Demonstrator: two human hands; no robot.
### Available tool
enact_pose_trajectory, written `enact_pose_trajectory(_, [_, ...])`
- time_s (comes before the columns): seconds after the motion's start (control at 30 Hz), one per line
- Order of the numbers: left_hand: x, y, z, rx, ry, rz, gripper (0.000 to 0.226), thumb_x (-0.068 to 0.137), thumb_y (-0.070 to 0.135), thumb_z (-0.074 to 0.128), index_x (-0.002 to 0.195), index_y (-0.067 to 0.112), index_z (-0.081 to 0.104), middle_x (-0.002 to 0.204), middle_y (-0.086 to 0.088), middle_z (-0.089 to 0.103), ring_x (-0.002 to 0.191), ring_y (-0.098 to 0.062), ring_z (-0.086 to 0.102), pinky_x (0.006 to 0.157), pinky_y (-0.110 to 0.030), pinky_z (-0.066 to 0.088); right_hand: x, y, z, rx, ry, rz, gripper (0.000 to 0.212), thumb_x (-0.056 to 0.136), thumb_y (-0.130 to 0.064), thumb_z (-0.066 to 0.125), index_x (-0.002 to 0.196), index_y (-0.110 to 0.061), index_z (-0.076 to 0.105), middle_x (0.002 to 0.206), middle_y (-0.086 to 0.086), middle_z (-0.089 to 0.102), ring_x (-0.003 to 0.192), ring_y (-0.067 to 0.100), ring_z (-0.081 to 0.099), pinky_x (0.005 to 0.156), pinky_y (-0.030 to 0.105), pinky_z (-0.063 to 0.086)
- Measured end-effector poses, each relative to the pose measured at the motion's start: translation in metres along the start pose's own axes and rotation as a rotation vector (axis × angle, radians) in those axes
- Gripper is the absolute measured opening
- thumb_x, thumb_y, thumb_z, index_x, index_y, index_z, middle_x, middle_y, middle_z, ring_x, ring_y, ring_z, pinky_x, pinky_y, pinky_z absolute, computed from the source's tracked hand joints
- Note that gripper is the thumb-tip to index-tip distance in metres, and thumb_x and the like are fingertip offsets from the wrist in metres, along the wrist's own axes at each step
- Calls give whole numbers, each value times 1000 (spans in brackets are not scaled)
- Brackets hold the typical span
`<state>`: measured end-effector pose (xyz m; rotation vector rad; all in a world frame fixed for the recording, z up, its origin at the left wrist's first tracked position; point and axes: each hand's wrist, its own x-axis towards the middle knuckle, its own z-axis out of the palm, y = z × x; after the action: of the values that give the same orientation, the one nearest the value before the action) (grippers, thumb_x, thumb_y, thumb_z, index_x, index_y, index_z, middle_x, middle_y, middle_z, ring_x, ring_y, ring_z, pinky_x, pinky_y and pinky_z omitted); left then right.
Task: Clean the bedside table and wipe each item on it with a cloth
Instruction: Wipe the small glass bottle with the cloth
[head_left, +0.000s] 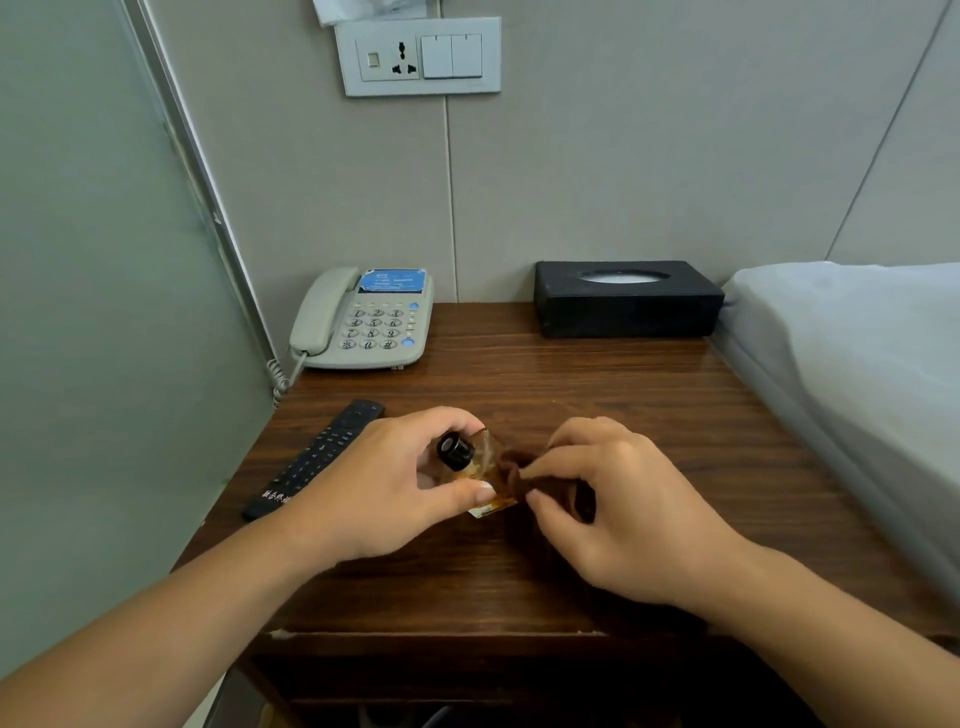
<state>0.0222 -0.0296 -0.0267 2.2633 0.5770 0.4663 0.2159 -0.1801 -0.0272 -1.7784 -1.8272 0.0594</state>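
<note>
Seemingly, left hand (387, 486) grips bottle (480, 470); right hand (613, 512) pinches cloth (519, 467).

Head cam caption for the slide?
Left hand holds small bottle; right hand wipes it with brown cloth.

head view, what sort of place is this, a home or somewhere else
Most likely a hotel guest room: a corded desk phone and a black tissue box sit on a wooden bedside table beside a white-sheeted bed.

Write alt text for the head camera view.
The left hand grips a small amber bottle while the right hand wipes it with a brown cloth over a wooden bedside table; a phone, remote and tissue box sit there.
</note>
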Motion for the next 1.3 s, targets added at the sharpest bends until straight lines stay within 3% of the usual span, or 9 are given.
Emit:
enact_pose_trajectory(0.2, [-5, 3, -9, 201, -53, 62, 52, 90, 23, 80, 130, 45, 57, 123, 25, 63, 113, 0, 65, 90, -27, 59, 11, 11, -5, 61, 134, 138, 30, 94, -36, 67, 124, -33, 73, 103, -22, 59, 96, -1, 59, 76, 12, 45])
enact_pose_trajectory(0.33, [-7, 8, -11, 293, -44, 92, 59, 90, 20, 80, 132, 52, 53, 129, 29, 58, 109, -5, 64, 88, -28, 57, 6, 4, 3, 134, 75, 70, 36, 94, -39, 68, 129, -35, 71, 105, -20, 60, 99, 1, 60, 83, 25, 53])
enact_pose_trajectory(0.5, [-19, 20, -6, 353, -64, 28, 59, 83, 63, 74, 136, 54, 50, 120, 27, 64, 106, 1, 64, 89, -31, 56, 2, 0, 18, 93, 103, 47, 33, 92, -40, 71, 125, -37, 72, 105, -20, 57, 105, 4, 55, 87, 28, 53])
enact_pose_trajectory(0.67, [-27, 28, 1, 381, -22, -29, 57, 83, 53, 78, 133, 53, 51, 112, 28, 66, 104, 5, 62, 85, -21, 54, 2, -1, 19, 82, 102, 76, 33, 93, -39, 70, 125, -37, 72, 105, -21, 56, 105, 2, 53, 87, 22, 51])
enact_pose_trajectory(0.77, [-25, 35, 9, 494, 13, -96, 73, 74, 81, 67, 137, 54, 44, 127, 28, 53, 117, 2, 54, 97, -27, 51, 3, 0, 16, 85, 97, 97, 32, 93, -38, 69, 124, -35, 73, 103, -19, 57, 101, 3, 55, 83, 23, 52])
enact_pose_trajectory(0.87, [-19, 46, 13, 608, 59, -248, 79, 65, 92, 62, 126, 44, 52, 115, 21, 58, 105, -5, 59, 87, -34, 56, 3, 1, 11, 78, 107, 136, 32, 93, -38, 69, 125, -35, 73, 103, -19, 58, 98, 3, 57, 78, 16, 49])
enact_pose_trajectory(0.97, [-15, 48, 15, 517, 41, -312, 56, 68, 79, 71, 107, 39, 61, 94, 18, 65, 88, -2, 62, 77, -34, 58, 4, 3, 4, 76, 122, 164, 32, 93, -38, 70, 125, -34, 72, 102, -21, 58, 96, 1, 58, 76, 11, 44])
enact_pose_trajectory(1.03, [-14, 46, 15, 446, 64, -305, 47, 71, 66, 78, 109, 42, 62, 94, 19, 66, 87, -1, 63, 77, -30, 59, 5, 5, 0, 87, 131, 188, 32, 93, -37, 71, 125, -33, 72, 102, -22, 57, 95, -1, 57, 73, 8, 41])
enact_pose_trajectory(1.3, [-4, 19, 16, 142, 16, -156, 72, 77, 42, 88, 135, 57, 49, 131, 25, 64, 129, 3, 54, 113, -40, 45, 7, 13, -17, 168, 181, 211, 30, 93, -36, 71, 122, -36, 73, 105, -19, 62, 98, -1, 59, 75, 10, 44])
